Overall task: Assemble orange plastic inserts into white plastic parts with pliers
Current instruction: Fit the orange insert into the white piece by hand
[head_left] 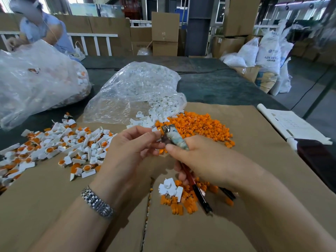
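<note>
Both hands meet: right hand (pixel 198 157) grips pliers (pixel 174 137), left hand (pixel 131 150) pinches at their tip.

Legible text appears on one white sack (pixel 269 51) among the stacked sacks at the right background: "ABS RESIN", printed in dark letters below a small logo. The smaller line beneath it is too blurred to read.

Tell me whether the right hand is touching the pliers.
Touching. The head view shows the right hand curled round the pliers: the thumb lies on the wrapped head, and the red and black handles come out beneath the fingers.
</note>
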